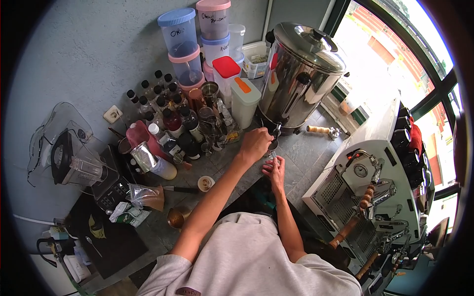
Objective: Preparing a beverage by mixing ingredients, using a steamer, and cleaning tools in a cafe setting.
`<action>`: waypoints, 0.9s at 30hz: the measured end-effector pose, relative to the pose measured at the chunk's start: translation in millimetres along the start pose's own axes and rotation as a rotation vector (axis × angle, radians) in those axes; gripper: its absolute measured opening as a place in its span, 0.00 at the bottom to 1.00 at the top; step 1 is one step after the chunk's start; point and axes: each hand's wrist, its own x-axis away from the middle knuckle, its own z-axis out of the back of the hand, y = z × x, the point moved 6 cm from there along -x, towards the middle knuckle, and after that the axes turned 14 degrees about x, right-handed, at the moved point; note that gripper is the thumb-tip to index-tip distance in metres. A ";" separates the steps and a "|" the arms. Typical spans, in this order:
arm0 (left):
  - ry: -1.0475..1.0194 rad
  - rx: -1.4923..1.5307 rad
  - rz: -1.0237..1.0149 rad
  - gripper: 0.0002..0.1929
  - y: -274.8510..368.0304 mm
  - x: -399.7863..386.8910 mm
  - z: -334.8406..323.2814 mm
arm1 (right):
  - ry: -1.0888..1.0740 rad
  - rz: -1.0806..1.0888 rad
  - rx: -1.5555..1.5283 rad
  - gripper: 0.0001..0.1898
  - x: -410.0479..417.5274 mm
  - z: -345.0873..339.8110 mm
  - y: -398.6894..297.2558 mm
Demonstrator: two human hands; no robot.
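Note:
A large stainless-steel water boiler (296, 81) with a domed lid stands in front of me on the grey tiled counter (314, 159). At its foot, my left hand (256, 143) has its fingers closed on the boiler's tap (276, 132). Just beneath the tap is a small metal cup (273, 145), partly covered by my fingers. My right hand (275, 169) comes from below and pinches the cup's handle between thumb and fingers. What the cup holds cannot be made out.
A wooden-handled portafilter (320, 130) lies right of the boiler. An espresso machine (363, 185) fills the right side. Syrup bottles (172, 120), jugs and stacked plastic tubs (181, 40) crowd the left. A blender (79, 166), a knife (181, 189) and a metal pitcher (177, 217) sit nearer.

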 end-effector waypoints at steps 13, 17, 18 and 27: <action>-0.046 0.038 0.039 0.05 -8.1 -8.4 -4.4 | -0.010 0.009 0.024 0.21 -1.9 1.4 3.5; -0.095 0.074 0.088 0.06 -7.3 -10.8 -3.1 | -0.012 0.009 0.048 0.20 -1.6 2.6 5.3; -0.101 0.086 0.094 0.06 -7.6 -10.5 -2.9 | -0.015 0.008 0.046 0.20 -1.6 2.5 5.7; -0.084 0.072 0.092 0.07 -6.4 -10.9 -2.6 | -0.034 0.016 0.047 0.20 -1.6 0.7 5.2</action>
